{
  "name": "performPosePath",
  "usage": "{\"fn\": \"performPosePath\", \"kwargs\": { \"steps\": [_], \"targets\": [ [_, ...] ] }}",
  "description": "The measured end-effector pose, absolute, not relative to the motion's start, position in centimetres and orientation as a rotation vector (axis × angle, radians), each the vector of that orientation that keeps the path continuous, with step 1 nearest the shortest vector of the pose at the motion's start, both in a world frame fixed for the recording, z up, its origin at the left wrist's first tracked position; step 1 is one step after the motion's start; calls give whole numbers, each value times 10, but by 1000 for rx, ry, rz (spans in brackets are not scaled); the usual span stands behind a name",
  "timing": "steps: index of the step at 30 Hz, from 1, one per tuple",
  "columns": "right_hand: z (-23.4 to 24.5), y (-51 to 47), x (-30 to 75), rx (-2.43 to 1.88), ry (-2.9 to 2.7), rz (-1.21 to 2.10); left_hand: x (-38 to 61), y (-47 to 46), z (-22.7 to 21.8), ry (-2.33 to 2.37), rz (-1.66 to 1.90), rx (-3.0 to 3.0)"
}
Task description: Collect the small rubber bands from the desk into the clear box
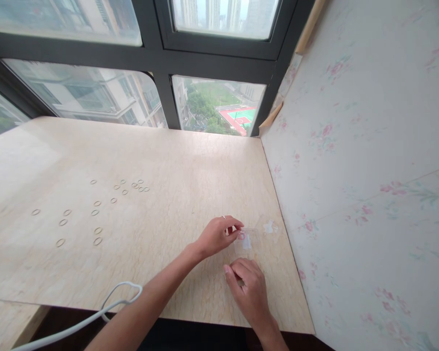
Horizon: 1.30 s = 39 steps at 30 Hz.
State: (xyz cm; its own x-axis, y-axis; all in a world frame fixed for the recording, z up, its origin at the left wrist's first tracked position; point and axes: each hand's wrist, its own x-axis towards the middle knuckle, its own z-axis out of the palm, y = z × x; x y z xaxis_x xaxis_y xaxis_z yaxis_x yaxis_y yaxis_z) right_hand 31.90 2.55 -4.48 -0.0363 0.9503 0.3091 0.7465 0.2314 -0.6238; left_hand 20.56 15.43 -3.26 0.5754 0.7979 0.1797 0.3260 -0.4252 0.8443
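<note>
My left hand (219, 236) reaches over the left edge of a small clear plastic box (255, 239), thumb and fingers brought together in a pinch. Under the fingertips lies something small, pink and ring-shaped (241, 235), beside a whitish patch in the box. Whether the pinch holds anything is too small to tell. Nearer to me, my right hand (248, 287) is closed, with its fingers curled toward the thumb. What it holds, if anything, is hidden. Several thin, pale gold rings (97, 230) lie scattered on the marble-patterned sill to the left.
Clear plastic with white bits (269, 226), perhaps a lid, lies beside the box near the floral wall (351, 195). A white cable (73, 329) loops over the front edge of the sill (190, 185) by my left forearm. Dark-framed windows (219, 61) stand behind.
</note>
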Motion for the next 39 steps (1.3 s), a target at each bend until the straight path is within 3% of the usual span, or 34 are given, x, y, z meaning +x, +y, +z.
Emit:
{"fn": "performPosePath", "kwargs": {
  "steps": [34,39],
  "targets": [
    [-41,28,318,-1568,-1850,450,142,130,-53,1096,946,1776],
    [-40,25,321,-1502,-1798,603,137,123,-53,1092,976,1758]
  ]
}}
